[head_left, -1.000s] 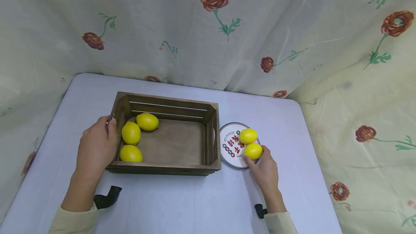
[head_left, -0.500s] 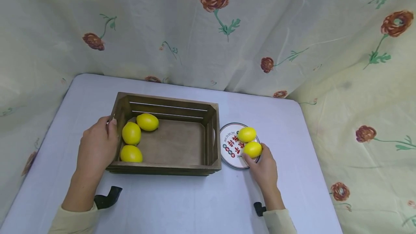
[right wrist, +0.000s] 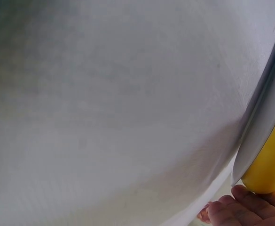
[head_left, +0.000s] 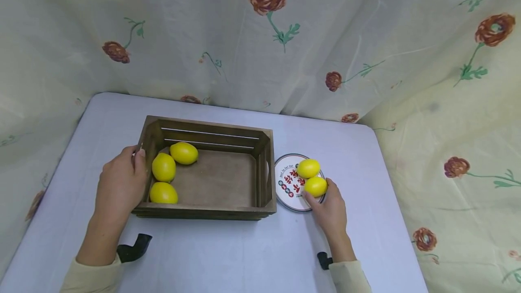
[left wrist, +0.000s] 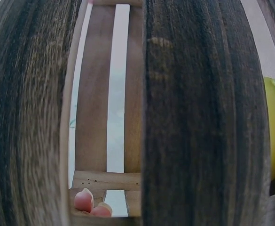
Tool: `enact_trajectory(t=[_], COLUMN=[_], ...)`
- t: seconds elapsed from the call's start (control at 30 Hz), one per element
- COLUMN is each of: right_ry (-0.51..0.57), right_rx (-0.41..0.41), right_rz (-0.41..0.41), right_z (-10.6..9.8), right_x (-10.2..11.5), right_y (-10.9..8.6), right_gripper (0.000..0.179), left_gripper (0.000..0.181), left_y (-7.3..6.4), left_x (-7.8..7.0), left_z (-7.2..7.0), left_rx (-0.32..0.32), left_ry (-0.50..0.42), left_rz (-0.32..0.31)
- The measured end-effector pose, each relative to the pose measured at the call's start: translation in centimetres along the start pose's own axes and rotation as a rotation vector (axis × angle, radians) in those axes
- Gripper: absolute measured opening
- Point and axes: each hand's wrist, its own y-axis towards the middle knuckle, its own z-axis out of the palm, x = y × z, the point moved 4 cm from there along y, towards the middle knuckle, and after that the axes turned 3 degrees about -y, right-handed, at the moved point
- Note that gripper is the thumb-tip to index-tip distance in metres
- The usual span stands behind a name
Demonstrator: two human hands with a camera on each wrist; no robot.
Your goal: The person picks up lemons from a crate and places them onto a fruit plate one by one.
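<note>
Sleeve [head_left: 91,277], pale, at far left, over a white bench [head_left: 228,254]. Next, left hand [head_left: 122,179], clasped round the left end of a wooden crate [head_left: 205,213], with fingertips [left wrist: 84,202] visible past dark boards in the left wrist view. Beside that wrist, a black curved piece [head_left: 134,250]. Inside the crate, towards the same end, three lemons [head_left: 164,167]. Just beside the crate's right end, a round plate [head_left: 295,203] with red lettering; at the plate's right side, a farther lemon [head_left: 308,168] and a nearer lemon [head_left: 315,187]. Right of these, right hand [head_left: 333,211], pinching the nearer lemon between thumb and fingers; cannot tell whether lifted or resting. Farthest right, a floral curtain [head_left: 468,121].
</note>
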Motion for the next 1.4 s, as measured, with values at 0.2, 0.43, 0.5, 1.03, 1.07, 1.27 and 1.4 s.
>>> enact_trajectory(t=[0.2,0.43,0.5,1.03,1.07,1.27,1.4], right_ry=[-0.006,-0.016,-0.015,0.046,0.056,0.106,0.132], right_rx=[0.001,0.005,0.005,-0.076,-0.079,-0.084,-0.103], right_rz=[0.001,0.015,0.014,-0.138,-0.15,-0.25,-0.357], right_z=[-0.1,0.0,-0.2,-3.6,-3.8,-5.7,-7.4], right_x=[0.0,0.0,0.1,4.1,4.4,7.6,10.0], right_y=[0.1,0.1,0.0,0.1,0.1,0.0,-0.1], right_gripper=[0.088,0.087,0.087,0.089,0.089,0.087,0.086], left_gripper=[0.048,0.048,0.048,0.051,0.052,0.053,0.051], left_y=[0.0,0.0,0.0,0.0,0.0,0.2,0.5], left_x=[-0.1,-0.1,0.0,-0.1,-0.1,0.0,0.0], left_z=[-0.1,0.0,0.0,0.0,0.0,0.1,0.1], left_rx=[0.0,-0.002,-0.004,0.028,0.033,0.053,0.074], left_ry=[0.002,0.002,0.002,-0.011,-0.013,-0.009,-0.029], left_rz=[-0.003,0.001,0.0,-0.014,-0.013,0.01,0.024])
